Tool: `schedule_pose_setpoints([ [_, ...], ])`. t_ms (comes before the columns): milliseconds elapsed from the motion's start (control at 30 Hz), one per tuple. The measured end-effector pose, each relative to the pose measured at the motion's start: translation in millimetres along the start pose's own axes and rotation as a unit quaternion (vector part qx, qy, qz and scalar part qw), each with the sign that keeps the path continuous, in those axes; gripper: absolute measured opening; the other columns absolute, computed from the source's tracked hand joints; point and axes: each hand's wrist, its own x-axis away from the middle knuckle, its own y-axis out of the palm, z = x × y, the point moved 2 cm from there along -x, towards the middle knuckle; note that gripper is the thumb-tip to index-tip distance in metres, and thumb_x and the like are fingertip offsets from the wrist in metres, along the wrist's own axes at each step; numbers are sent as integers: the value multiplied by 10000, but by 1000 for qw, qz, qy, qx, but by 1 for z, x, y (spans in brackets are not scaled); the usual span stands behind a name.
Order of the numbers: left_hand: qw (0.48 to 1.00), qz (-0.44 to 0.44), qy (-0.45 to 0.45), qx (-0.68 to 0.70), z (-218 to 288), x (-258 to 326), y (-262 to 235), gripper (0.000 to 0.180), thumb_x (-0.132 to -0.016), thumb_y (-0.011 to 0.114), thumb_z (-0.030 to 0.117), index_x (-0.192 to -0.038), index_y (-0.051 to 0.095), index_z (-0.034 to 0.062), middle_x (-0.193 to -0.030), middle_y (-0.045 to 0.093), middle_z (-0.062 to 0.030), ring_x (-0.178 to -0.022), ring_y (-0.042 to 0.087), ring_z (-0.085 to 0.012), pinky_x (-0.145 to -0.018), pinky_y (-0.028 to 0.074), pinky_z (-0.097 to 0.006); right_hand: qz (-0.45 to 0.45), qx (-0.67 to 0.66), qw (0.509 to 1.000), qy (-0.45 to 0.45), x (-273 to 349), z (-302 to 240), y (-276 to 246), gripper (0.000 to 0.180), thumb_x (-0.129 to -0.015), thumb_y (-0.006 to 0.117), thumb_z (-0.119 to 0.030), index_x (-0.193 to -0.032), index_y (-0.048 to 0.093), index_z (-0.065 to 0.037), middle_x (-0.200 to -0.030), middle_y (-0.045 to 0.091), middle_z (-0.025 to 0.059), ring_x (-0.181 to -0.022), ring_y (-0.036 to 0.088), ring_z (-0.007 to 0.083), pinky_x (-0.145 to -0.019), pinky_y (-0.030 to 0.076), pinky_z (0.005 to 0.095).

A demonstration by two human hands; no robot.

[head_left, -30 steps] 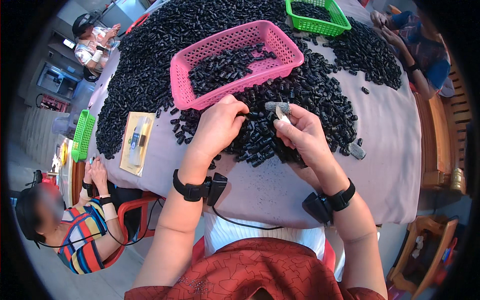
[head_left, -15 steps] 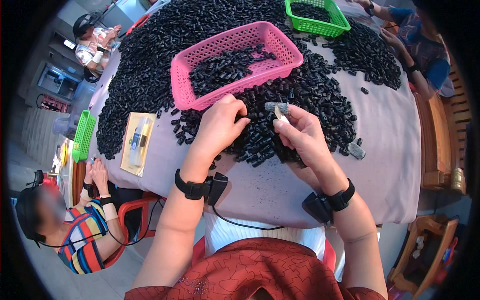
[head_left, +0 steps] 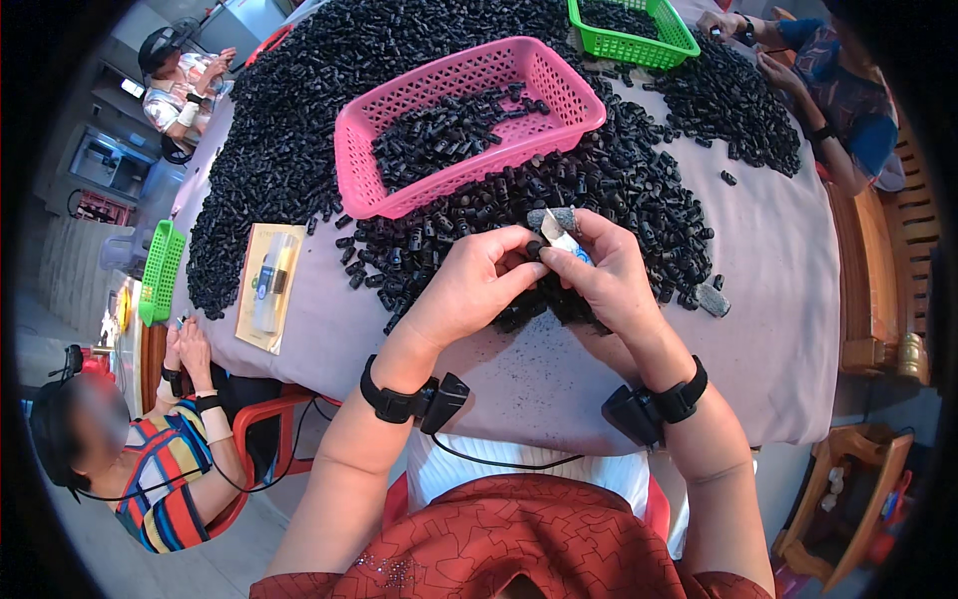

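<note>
A big table [head_left: 788,299] under a pale grey cloth fills the room's middle, and most of it lies buried in a heap [head_left: 329,120] of small black parts. Around it the floor is grey, with a wooden chair [head_left: 878,299] on the right and red chair frames below the table's near edge. Other people sit at the far left, the near left and the far right corner.

A pink basket [head_left: 399,195] stands tilted on the heap and holds a loose layer of the same black parts. A green basket [head_left: 649,45] at the far edge holds more of them. Another green basket [head_left: 160,275] hangs off the left edge; what is in it I cannot tell. A flat yellow packet [head_left: 264,285] lies on bare cloth beside the heap.

Over the near fringe of the heap the two hands meet. The left hand [head_left: 469,290] pinches one black part [head_left: 536,250] between curled fingertips. The right hand [head_left: 609,280] is closed round a small tool [head_left: 561,235] with a pale blade, thumb on top, its tip touching the part. That part is short, dark and stubby; finer detail is too small to tell
</note>
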Motion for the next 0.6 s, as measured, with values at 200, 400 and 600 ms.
schedule_pose_setpoints([
  [200, 998, 16, 5, 68, -6, 2, 6, 252, -947, 515, 105, -1155, 603, -6, -915, 643, -8, -787, 593, -67, -690, 491, -210, 17, 7, 1000, 17, 1, -2, 0, 214, -850, 626, -72, -1050, 605, 0, -844, 583, -16, -728, 506, 39, -617, 421, 194],
  [400, 969, 55, -20, 238, -20, -4, 7, 236, -961, 512, 127, -1127, 623, 0, -899, 636, -3, -774, 581, -49, -668, 499, -198, -5, 25, 999, -23, 3, 0, 6, 191, -866, 603, -29, -1048, 592, 31, -893, 578, 23, -784, 554, 70, -691, 462, 221],
  [600, 964, 84, -5, 253, -27, -6, 5, 227, -950, 536, 122, -1120, 615, -5, -885, 641, -9, -725, 583, -50, -639, 504, -197, -13, 111, 992, -61, 2, -1, 6, 205, -835, 610, -15, -1036, 612, 25, -903, 535, 65, -851, 557, 149, -779, 450, 275],
])
